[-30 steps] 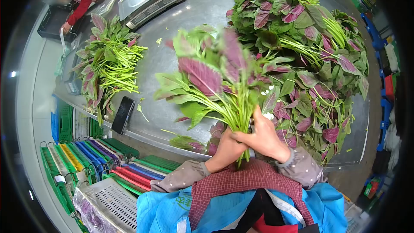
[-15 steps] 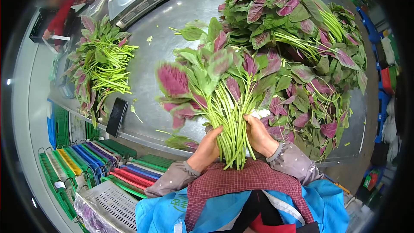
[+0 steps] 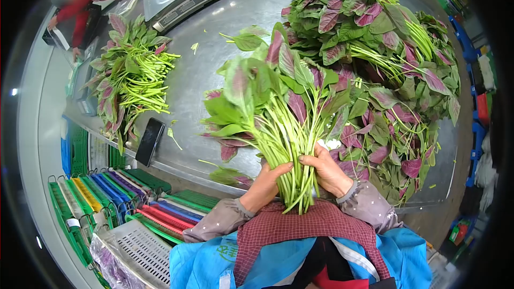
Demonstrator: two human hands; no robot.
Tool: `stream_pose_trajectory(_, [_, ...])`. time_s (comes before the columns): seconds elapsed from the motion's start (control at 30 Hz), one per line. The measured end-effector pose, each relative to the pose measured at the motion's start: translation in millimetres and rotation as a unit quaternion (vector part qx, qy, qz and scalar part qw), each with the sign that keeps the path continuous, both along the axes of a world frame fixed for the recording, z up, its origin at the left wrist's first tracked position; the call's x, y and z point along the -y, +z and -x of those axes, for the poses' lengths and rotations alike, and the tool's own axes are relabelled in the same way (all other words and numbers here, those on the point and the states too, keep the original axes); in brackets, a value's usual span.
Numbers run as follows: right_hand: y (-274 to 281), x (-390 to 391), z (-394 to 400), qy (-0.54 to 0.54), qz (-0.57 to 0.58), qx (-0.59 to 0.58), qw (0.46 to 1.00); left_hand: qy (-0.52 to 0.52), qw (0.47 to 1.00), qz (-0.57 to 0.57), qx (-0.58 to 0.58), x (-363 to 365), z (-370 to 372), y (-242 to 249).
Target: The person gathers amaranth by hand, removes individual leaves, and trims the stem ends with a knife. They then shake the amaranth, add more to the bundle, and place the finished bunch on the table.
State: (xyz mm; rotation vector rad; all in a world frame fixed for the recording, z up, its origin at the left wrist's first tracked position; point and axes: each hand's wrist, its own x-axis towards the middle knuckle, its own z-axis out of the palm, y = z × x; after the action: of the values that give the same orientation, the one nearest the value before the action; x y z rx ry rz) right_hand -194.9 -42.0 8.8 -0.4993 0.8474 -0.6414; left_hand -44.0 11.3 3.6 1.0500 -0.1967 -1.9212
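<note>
A bunch of red amaranth (image 3: 289, 134) stands between my two hands, green stems pointing down toward me and green-and-purple leaves fanned out above the metal table. My left hand (image 3: 267, 182) is closed around the stems from the left, thumb lying across them. From the right, my right hand (image 3: 326, 170) grips the same stems, its thumb near the left thumb. The hidden fingers are behind the bunch. A large heap of amaranth (image 3: 369, 37) lies right of the bunch, with looser leafy stems (image 3: 385, 134) nearer me.
Another amaranth pile (image 3: 134, 75) lies at the left, beside a black phone (image 3: 150, 142) on the metal table (image 3: 209, 69). A weighing scale (image 3: 187, 0) stands at the back left. Folded coloured crates (image 3: 107, 192) are below the table edge. A person in red sleeves (image 3: 80, 16) is at upper left.
My thumbs have come closer together over the stems. Leaves on the bunch's left side have swung, with the large purple leaf no longer showing. The whole view has shifted slightly.
</note>
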Motion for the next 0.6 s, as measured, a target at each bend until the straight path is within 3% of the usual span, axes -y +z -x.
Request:
stream_pose_trajectory(0.13, [-13.6, 2.7, 9.4, 0.013, -0.027, 0.088, 0.996, 0.035, 0.996, -0.022, -0.073, -1.5, -4.9, 0.8])
stream_pose_trajectory(0.33, [-16.2, 1.3, 9.9, -0.035, -0.092, 0.148, 0.984, 0.025, 0.997, -0.045, -0.065, -4.4, -4.2, -10.1])
stream_pose_trajectory(0.5, [-8.7, -5.0, 9.3, -0.014, -0.097, 0.077, 0.992, 0.026, 0.996, -0.058, -0.055, -6.0, -2.4, 2.5])
stream_pose_trajectory(0.6, [-1.4, -3.4, -2.5, -0.008, -0.039, 0.007, 0.999, -0.001, 1.000, -0.013, -0.023, -1.2, 3.7, -1.1])
